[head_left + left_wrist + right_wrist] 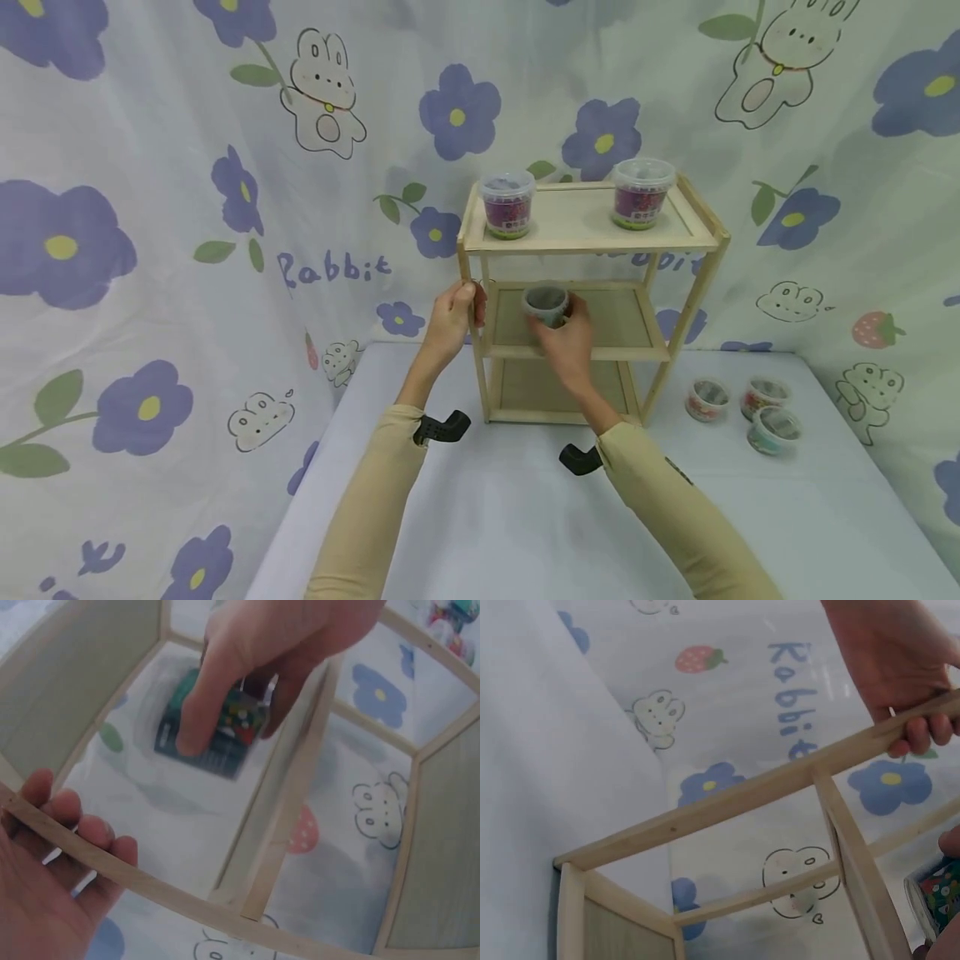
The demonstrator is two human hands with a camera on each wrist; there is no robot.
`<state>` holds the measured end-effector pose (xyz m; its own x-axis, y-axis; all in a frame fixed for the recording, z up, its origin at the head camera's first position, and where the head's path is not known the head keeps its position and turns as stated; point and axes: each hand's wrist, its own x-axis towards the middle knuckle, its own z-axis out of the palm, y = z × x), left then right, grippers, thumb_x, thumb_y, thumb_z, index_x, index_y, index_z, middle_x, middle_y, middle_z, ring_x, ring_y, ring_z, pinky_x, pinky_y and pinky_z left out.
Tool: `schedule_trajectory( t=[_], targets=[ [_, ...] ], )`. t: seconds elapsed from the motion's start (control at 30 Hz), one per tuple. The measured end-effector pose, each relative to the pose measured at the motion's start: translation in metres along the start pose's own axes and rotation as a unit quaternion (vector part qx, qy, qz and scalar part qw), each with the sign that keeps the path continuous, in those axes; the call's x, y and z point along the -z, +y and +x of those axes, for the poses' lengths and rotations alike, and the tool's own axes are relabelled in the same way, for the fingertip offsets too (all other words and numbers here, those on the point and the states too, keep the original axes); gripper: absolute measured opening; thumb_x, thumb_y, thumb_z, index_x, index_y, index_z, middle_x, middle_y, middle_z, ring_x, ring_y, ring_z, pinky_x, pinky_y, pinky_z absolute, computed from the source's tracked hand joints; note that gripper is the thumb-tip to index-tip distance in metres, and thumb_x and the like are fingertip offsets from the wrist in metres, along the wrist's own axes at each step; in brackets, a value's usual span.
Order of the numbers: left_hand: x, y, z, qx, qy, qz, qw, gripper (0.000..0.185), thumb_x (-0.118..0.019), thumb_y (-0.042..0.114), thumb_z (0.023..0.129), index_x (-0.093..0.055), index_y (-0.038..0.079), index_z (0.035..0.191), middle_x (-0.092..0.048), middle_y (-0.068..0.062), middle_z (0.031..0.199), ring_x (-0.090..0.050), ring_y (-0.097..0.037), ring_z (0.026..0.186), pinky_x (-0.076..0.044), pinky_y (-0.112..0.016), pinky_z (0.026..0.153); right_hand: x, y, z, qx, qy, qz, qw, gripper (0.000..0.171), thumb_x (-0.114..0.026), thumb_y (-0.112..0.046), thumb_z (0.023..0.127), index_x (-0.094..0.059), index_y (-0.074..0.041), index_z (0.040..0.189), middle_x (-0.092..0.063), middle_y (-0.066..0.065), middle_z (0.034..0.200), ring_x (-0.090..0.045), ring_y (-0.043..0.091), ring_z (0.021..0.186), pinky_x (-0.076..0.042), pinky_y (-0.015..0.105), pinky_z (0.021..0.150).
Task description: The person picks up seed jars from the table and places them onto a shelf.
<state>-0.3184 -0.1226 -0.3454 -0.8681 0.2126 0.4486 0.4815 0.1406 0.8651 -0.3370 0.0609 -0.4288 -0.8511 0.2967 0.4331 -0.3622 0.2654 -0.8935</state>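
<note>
Wooden shelf rack [701,218] gripped at its front-left post by left hand [452,319]; small tub [547,305] clasped in right hand [567,342] over middle shelf.

Head view: looking forward and down, wooden shelf [592,292] whole and centred. Left wrist view: close in among the bars, facing the backdrop. Right wrist view: close, low, angled up. All sharing the shelf's left post.

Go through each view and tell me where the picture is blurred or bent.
Head view: evenly lit and mostly sharp, wide lens bowing the edges. Left wrist view: dim, right hand and its cup smeared, rack bar sharper. Right wrist view: soft throughout, left hand near the top right edge, partly cut off.
</note>
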Motion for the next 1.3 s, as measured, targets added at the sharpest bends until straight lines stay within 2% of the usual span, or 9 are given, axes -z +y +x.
schedule_trajectory(
  t=[0.1,0.33,0.47,0.67,0.9,1.3],
  targets=[
    [-0.001,-0.002,0.000,-0.001,-0.001,0.000,1.0000,0.040,-0.034,0.015,0.104,-0.051,-0.019,0.093,-0.050,-0.042,0.079,-0.049,-0.051,0.067,-0.048,-0.060,0.068,-0.011,0.000,0.000,-0.007,0.002,-0.008,1.000,0.069,-0.082,-0.022,0.079,-0.049,0.006,0.133,-0.059,0.024,0.122,-0.058,0.035,0.110,-0.049,0.048,0.090],
    [-0.003,-0.007,-0.001,-0.012,0.002,-0.001,0.9999,0.042,-0.034,0.016,0.103,-0.051,-0.020,0.091,-0.050,-0.040,0.076,-0.051,-0.041,0.062,-0.049,-0.055,0.064,-0.032,-0.001,0.000,-0.035,-0.010,-0.032,0.999,0.070,-0.082,-0.023,0.077,-0.047,0.007,0.130,-0.058,0.022,0.121,-0.059,0.035,0.109,-0.049,0.047,0.093],
    [-0.004,-0.008,-0.002,-0.012,0.000,-0.009,0.9999,0.041,-0.034,0.016,0.103,-0.051,-0.019,0.092,-0.049,-0.041,0.076,-0.050,-0.046,0.064,-0.047,-0.058,0.065,-0.040,0.000,0.000,-0.047,-0.010,-0.041,0.998,0.072,-0.082,-0.024,0.077,-0.045,0.006,0.131,-0.057,0.022,0.122,-0.059,0.035,0.111,-0.048,0.047,0.095],
    [-0.004,-0.008,-0.003,-0.013,-0.006,-0.005,0.9999,0.042,-0.033,0.016,0.103,-0.051,-0.019,0.091,-0.049,-0.040,0.076,-0.049,-0.049,0.065,-0.047,-0.060,0.066,-0.043,0.000,-0.003,-0.062,-0.012,-0.066,0.996,0.074,-0.081,-0.027,0.078,-0.043,0.004,0.134,-0.056,0.021,0.125,-0.058,0.034,0.112,-0.048,0.048,0.096],
    [-0.002,-0.005,0.001,-0.029,-0.011,0.000,0.9995,0.042,-0.032,0.016,0.104,-0.051,-0.019,0.089,-0.049,-0.039,0.074,-0.046,-0.053,0.065,-0.045,-0.059,0.064,-0.043,-0.003,0.000,-0.062,-0.025,-0.062,0.996,0.074,-0.078,-0.028,0.080,-0.041,0.003,0.136,-0.054,0.021,0.127,-0.057,0.033,0.114,-0.047,0.048,0.097],
    [0.000,-0.005,0.004,-0.017,0.005,-0.001,0.9998,0.043,-0.034,0.017,0.105,-0.052,-0.018,0.089,-0.049,-0.040,0.076,-0.049,-0.045,0.064,-0.049,-0.056,0.065,-0.048,-0.005,0.002,-0.077,-0.058,-0.080,0.992,0.075,-0.075,-0.030,0.084,-0.037,0.003,0.140,-0.048,0.022,0.132,-0.055,0.033,0.116,-0.048,0.049,0.096]
  ],
)
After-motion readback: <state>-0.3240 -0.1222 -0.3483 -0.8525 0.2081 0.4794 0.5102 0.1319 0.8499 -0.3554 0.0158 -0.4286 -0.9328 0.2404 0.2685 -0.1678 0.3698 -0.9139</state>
